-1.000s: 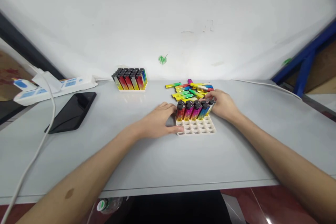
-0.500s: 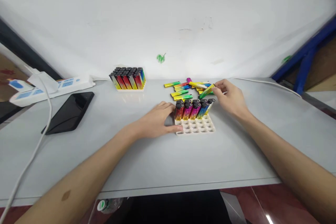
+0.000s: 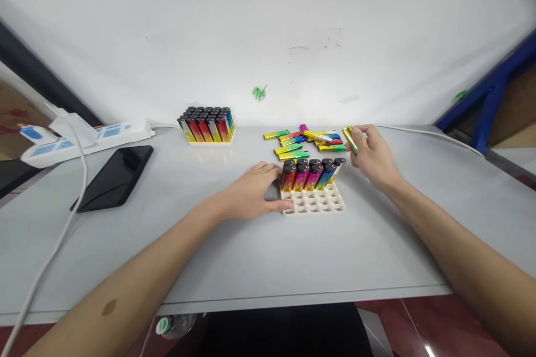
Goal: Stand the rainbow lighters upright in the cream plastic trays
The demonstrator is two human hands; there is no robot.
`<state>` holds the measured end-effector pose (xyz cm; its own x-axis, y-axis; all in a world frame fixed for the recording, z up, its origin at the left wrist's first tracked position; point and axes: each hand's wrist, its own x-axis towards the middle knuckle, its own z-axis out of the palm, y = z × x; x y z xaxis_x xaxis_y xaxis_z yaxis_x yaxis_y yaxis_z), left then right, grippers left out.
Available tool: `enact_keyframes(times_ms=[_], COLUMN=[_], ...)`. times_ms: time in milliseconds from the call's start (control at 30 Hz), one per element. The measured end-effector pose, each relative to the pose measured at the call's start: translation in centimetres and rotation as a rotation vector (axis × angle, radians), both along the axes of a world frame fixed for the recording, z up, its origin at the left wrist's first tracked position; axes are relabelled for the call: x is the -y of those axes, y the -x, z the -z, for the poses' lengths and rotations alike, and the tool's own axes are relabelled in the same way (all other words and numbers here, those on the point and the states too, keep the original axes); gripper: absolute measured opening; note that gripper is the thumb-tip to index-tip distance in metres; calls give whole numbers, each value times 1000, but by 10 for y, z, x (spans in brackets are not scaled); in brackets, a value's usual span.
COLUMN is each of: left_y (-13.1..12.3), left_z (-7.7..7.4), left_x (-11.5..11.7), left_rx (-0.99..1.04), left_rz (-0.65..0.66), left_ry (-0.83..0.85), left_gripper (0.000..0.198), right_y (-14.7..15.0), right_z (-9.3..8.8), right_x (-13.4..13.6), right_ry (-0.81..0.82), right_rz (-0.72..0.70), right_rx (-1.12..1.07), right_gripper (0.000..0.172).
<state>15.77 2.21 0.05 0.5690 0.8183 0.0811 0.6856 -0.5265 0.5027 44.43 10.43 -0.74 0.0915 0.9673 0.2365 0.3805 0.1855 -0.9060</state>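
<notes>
A white tray with rows of slots lies on the grey table. Several shiny lighters with black tops stand upright in its far rows, while the near rows of slots are bare. My left hand grips the tray's left side, thumb on the near corner and fingers by the standing lighters. In my right hand, a yellow-green lighter is pinched, tilted, just right of the pile. Its lower end is partly hidden by my fingers. The pile of loose lighters lies flat behind the tray.
A full tray of upright lighters stands against the wall at back left. Left of it are a white power strip, a black phone and a white cable. Another cable runs along the back right.
My right hand has lifted the lighter off the pile and moved slightly right, turning it more upright. My left hand stays on the tray.
</notes>
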Motion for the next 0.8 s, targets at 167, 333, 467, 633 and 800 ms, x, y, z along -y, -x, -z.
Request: enact_keyframes(times_ms=[167,333,467,633,800], left_y=[1,2,2,1,1], left_z=[1,2,2,0,0], left_x=[-1,-1,0,0,0], left_rx=[1,-16,-17,-7,-11], left_rz=[4,1,2,2,7], left_ry=[-1,-4,-1,6,-8], left_gripper=[54,55,56,52,52], right_y=[-8,-22,-22,-8,-1], right_z=[-14,-13,-13,-22,-24], right_x=[8,-1,-4,7,14], right_ry=[94,0,64,210,286], right_rz=[39,-48,-141,-64,-145], right_rx=[100,-199,-426,-534,-557], right_gripper=[23,27,15,9,11])
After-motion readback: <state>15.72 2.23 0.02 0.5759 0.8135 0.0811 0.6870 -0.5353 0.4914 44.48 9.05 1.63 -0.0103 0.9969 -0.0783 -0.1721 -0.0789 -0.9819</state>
